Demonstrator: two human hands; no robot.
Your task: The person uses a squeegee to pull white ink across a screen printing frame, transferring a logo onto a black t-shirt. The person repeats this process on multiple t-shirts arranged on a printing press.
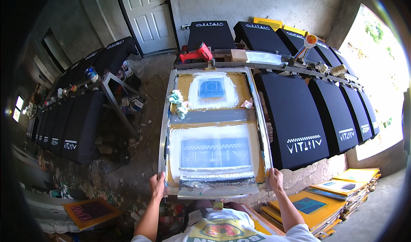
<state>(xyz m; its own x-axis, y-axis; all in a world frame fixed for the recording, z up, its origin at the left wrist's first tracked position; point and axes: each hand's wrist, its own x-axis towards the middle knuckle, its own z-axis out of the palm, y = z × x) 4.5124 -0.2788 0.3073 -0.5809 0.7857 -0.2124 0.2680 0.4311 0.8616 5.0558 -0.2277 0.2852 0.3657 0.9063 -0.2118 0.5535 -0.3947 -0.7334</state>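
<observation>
A large silkscreen frame (164, 135) with metal rails lies in front of me, pointing away from my body. My left hand (157, 185) is closed round its near left corner, and my right hand (276, 180) grips the near right side. Two blue-white stencil areas show on the mesh, a small one (211, 88) at the far end and a wide one (215, 152) nearer. A wide squeegee (218, 189) smeared with white ink rests across the near end. Crumpled pale green paper (178, 103) sits by the left rail, a pinkish wad (246, 104) by the right.
Black shirts (293, 113) with white prints lie on slanted boards to the right, with another row (81, 122) at left. A red heat gun (197, 52) sits beyond the frame. Stacked yellow-framed screens (308, 203) lie low at right; a white door (147, 17) is behind.
</observation>
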